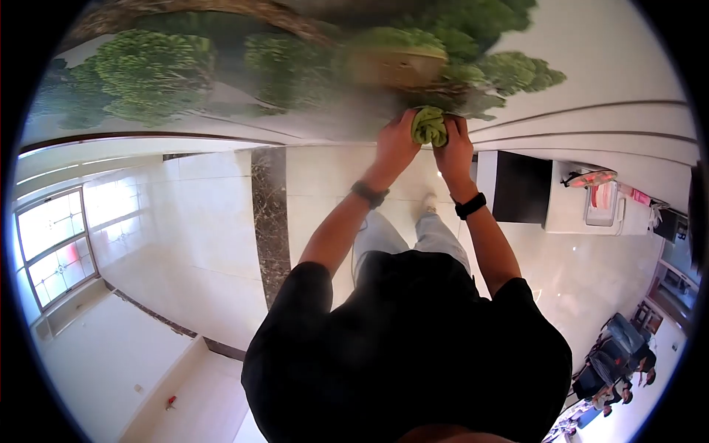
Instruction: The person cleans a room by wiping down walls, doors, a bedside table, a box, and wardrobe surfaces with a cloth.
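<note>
A crumpled green cloth (429,127) is bunched up between my two hands, at the lower edge of a wall picture of green trees (151,70). My left hand (396,140) grips its left side, and my right hand (455,148) has fingers closed on its right side. Both arms reach forward, with a dark band on each wrist. Whether the cloth presses on the picture's surface cannot be told, and part of each hand's fingers is hidden.
Pale floor tiles (325,173) lie under my feet, crossed by a dark marble strip (272,221). To the right stand a black-topped unit (523,187) and a white counter with a basin (602,203). A window (55,247) is at left; several people sit far lower right.
</note>
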{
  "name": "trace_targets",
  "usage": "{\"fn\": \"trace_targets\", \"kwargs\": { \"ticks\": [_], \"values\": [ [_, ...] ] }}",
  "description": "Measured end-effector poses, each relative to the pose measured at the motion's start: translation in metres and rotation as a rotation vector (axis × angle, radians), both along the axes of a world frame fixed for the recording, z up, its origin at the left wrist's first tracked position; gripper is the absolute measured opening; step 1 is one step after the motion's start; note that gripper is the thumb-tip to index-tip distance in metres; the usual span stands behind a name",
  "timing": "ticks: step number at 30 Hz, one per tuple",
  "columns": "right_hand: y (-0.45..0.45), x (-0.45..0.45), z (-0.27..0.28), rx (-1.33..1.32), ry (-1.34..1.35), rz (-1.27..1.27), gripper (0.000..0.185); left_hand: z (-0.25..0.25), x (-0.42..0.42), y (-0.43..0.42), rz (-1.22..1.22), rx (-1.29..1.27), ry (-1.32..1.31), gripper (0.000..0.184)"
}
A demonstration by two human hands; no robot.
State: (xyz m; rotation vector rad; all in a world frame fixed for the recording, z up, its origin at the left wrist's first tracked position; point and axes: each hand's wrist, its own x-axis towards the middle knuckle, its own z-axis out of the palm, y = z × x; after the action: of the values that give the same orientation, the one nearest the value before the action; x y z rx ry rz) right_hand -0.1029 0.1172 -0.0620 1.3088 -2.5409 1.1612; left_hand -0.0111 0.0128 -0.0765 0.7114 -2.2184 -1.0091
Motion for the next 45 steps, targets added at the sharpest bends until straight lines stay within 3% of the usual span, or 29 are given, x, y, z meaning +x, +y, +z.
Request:
{"fn": "trace_targets", "kwargs": {
  "ticks": [9,12,17,20,27,30,33,39,45],
  "values": [
    [0.142,-0.141,-0.044,0.015,-0.037,0.063,0.045,-0.030,-0.135,0.143,0.031,0.063,-0.102,0.036],
    [0.203,-0.183,-0.086,0.083,-0.112,0.085,0.041,-0.068,-0.178,0.204,0.057,0.118,-0.141,0.040],
    [0.318,-0.214,-0.172,0.218,-0.204,0.024,0.043,-0.152,-0.213,0.314,-0.008,0.460,-0.281,0.045],
    [0.384,-0.216,-0.228,0.342,-0.290,0.007,0.045,-0.203,-0.212,0.376,-0.037,0.470,-0.331,0.049],
    [0.478,-0.213,-0.351,0.402,-0.373,-0.019,0.048,-0.318,-0.208,0.475,-0.157,0.570,-0.568,0.081],
    [0.488,-0.202,-0.405,0.391,-0.433,-0.025,0.048,-0.369,-0.208,0.496,-0.071,0.414,-0.574,0.068],
    [0.490,-0.189,-0.446,0.402,-0.440,-0.018,0.049,-0.416,-0.200,0.502,-0.031,0.476,-0.569,0.054],
    [0.492,-0.221,-0.471,0.409,-0.390,-0.028,0.052,-0.436,-0.239,0.495,-0.028,0.359,-0.536,0.037],
    [0.530,-0.290,-0.478,0.453,-0.278,-0.231,0.050,-0.448,-0.332,0.526,-0.168,0.241,-0.582,0.029]
  ]
}}
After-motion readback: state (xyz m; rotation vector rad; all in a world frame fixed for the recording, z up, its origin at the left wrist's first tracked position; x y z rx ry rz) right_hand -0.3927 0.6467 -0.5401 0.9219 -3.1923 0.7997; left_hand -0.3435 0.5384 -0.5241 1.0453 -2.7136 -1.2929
